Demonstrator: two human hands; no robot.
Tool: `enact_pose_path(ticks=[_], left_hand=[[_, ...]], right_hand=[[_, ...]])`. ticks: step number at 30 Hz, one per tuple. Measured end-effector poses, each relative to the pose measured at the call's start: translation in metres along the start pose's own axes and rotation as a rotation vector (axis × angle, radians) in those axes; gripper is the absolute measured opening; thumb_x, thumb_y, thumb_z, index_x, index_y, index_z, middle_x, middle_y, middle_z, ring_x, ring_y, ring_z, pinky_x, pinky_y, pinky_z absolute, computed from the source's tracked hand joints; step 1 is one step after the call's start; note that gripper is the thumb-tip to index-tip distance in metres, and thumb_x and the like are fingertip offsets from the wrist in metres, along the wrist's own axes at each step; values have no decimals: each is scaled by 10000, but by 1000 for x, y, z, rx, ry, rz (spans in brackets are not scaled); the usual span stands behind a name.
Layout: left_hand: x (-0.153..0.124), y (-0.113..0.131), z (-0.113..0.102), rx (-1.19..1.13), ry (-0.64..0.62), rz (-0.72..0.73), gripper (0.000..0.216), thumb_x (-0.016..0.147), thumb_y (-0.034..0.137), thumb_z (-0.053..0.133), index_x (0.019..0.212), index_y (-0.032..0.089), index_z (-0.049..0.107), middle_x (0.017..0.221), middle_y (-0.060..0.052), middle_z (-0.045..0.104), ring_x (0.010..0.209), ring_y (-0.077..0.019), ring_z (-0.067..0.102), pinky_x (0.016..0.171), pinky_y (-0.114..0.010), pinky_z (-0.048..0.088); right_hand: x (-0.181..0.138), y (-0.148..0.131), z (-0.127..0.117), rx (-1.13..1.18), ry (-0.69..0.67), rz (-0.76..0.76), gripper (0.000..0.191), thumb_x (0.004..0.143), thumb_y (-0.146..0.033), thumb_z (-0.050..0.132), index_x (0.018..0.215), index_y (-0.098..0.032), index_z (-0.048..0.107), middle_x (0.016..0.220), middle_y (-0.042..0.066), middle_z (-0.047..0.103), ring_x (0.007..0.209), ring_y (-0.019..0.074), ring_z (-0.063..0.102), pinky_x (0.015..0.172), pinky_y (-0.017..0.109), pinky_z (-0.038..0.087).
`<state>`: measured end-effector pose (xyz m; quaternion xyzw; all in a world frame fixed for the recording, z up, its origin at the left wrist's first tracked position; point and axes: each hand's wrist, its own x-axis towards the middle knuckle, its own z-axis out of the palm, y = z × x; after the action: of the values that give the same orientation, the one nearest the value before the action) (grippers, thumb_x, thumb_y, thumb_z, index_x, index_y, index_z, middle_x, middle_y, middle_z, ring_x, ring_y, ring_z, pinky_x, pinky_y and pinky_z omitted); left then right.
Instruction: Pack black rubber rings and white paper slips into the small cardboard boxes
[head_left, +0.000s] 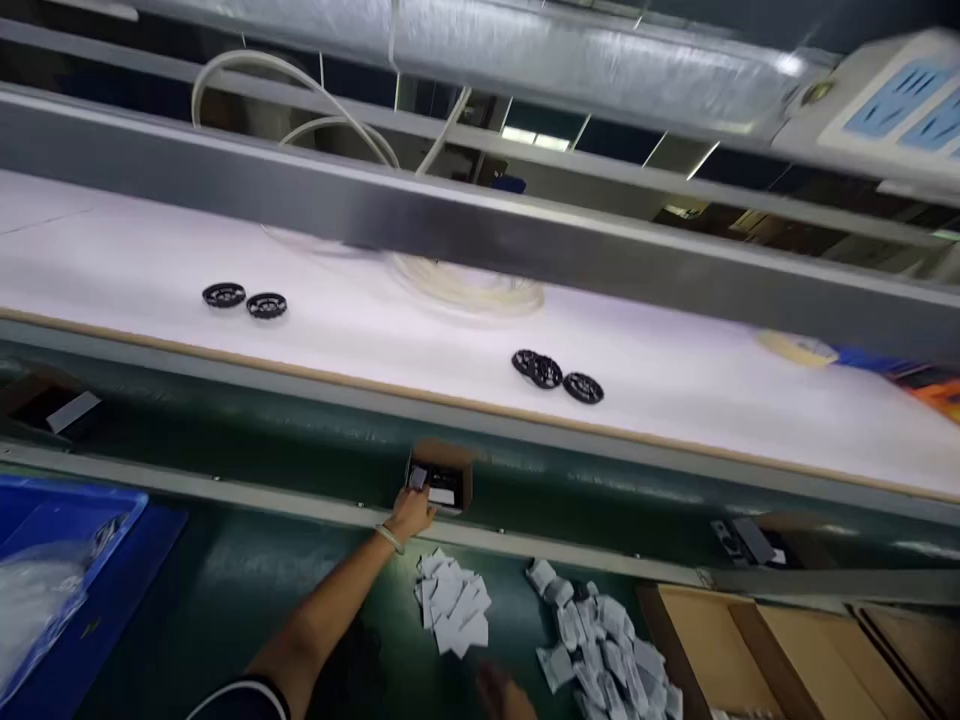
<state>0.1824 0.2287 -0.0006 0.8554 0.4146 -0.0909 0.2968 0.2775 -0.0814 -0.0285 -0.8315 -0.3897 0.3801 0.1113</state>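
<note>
Brown cardboard box [466, 487], head view: open on the green strip [300, 420], black contents [452, 478] inside | left hand [411, 512] at its near left corner, by a small grey piece [418, 477], grip unclear | right hand [508, 694] blurred near white papers [454, 605] and grey wrapped packets [607, 650], cannot tell whether it holds anything

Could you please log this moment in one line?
Left hand: at open box; right hand: blurred, near white papers; grey packets: piled

no legible text, brands, numbers, signs
</note>
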Motion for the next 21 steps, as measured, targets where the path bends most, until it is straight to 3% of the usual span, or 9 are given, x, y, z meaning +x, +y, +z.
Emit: enact_pose_path(ticks=[4,7,10,15,21], left_hand=[[-62,-45,9,14,-37,-96,394,895,246,474,1269,127,515,1287,-174,547,1231,-299,488,1042,-395,369],[-116,-76,26,23,-137,-206,406,788,173,608,1191,127,577,1281,-185,548,1157,-326,544,960,-399,443],[-150,-86,47,-8,-165,-271,406,748,145,655,1151,136,600,1253,-170,571,1156,-323,546,939,-377,457],[-160,-74,68,-132,-72,-348,210,827,89,534,1009,130,630,1167,-152,614,1170,-274,541,946,-334,427],[-169,-71,61,-430,10,-426,92,844,139,510,805,151,592,877,-94,669,948,-239,636,862,-335,456]], right_hand=[[-15,-10,-10,-22,-141,-23,466,898,-352,296,1192,-132,583,1191,150,655,1094,256,617,936,335,469],[-15,-17,-12,-24,-223,-39,444,920,-338,298,1219,-121,543,1205,156,642,1102,243,610,914,311,461],[-17,-20,-5,-22,-265,-66,389,929,-310,333,1211,-148,549,1204,136,643,1110,229,604,896,286,457],[-22,-25,0,-81,-263,-96,346,940,-246,370,1209,-130,554,1200,129,643,1102,206,605,884,260,448],[-6,-26,-12,-160,-154,-19,295,929,-171,385,1155,-130,569,1152,128,646,1041,228,616,844,299,442]])
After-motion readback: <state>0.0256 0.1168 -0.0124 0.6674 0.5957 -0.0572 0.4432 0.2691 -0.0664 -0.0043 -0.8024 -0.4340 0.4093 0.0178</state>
